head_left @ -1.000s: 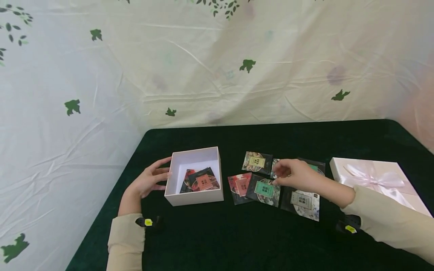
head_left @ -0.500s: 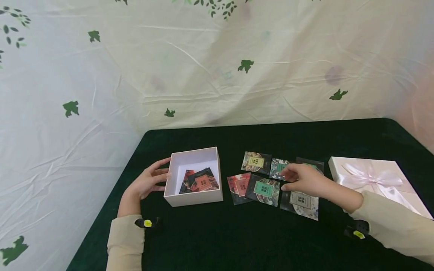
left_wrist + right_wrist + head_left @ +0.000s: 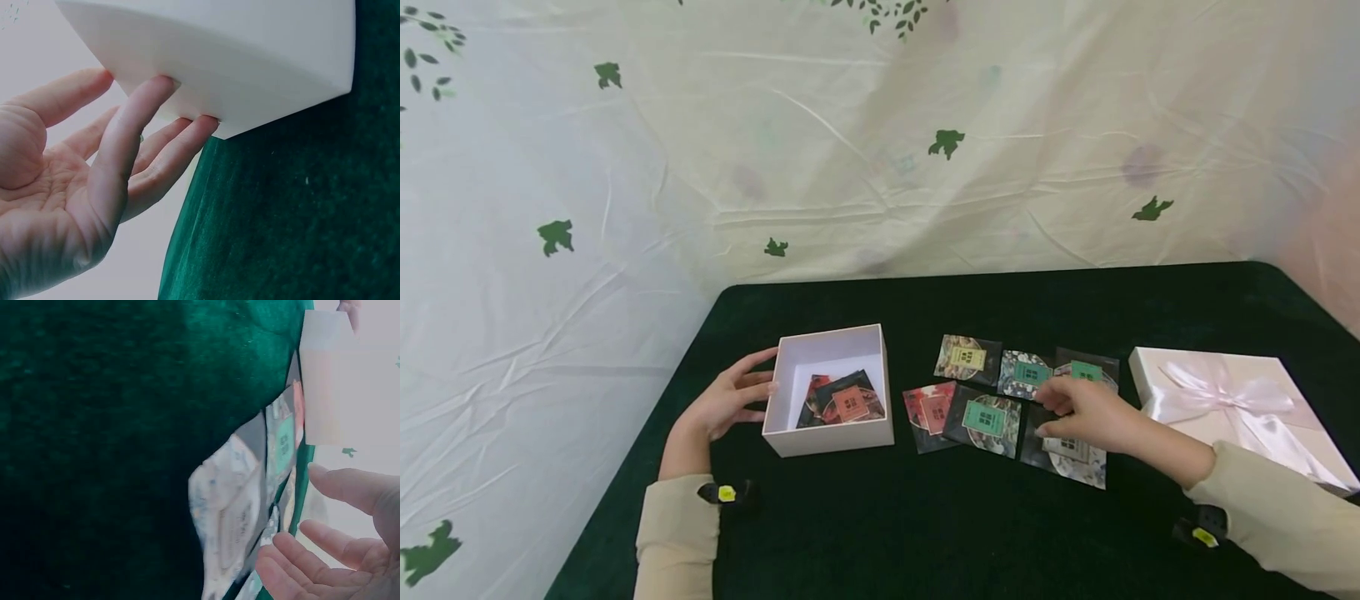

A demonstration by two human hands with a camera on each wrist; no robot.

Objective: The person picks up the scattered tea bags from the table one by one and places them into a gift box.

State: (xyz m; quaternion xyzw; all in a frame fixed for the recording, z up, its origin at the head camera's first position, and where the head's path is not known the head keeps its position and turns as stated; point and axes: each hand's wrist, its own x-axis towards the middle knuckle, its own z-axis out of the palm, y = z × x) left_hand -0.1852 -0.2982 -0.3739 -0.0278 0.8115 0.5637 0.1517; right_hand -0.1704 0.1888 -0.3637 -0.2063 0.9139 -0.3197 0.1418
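My left hand [image 3: 730, 396] rests its fingertips on the left side of an open white box [image 3: 835, 438], its fingers spread and fairly straight. In the left wrist view the box wall [image 3: 219, 69] meets several fingertips. Inside the box lie red-and-black flat sachets, the top one [image 3: 852, 404] with a red label. My right hand [image 3: 1093, 414] hovers over the sachets on the right, thumb and fingers apart, holding nothing. Beneath it a grey-label sachet [image 3: 1063, 467] is partly hidden. Close by are a small green-label sachet [image 3: 1022, 371] and a larger one [image 3: 983, 421].
More sachets lie around: a yellow-label one [image 3: 967, 358], a red one [image 3: 932, 412] and a dark green-label one [image 3: 1097, 367]. A pink box lid [image 3: 1165, 379] with a satin bow [image 3: 1228, 396] sits at the right. A dark green cloth [image 3: 887, 533] covers the table.
My right hand has moved right and slightly towards me, from above the small green-label sachet to above the grey-label one. The left hand and the box have stayed put.
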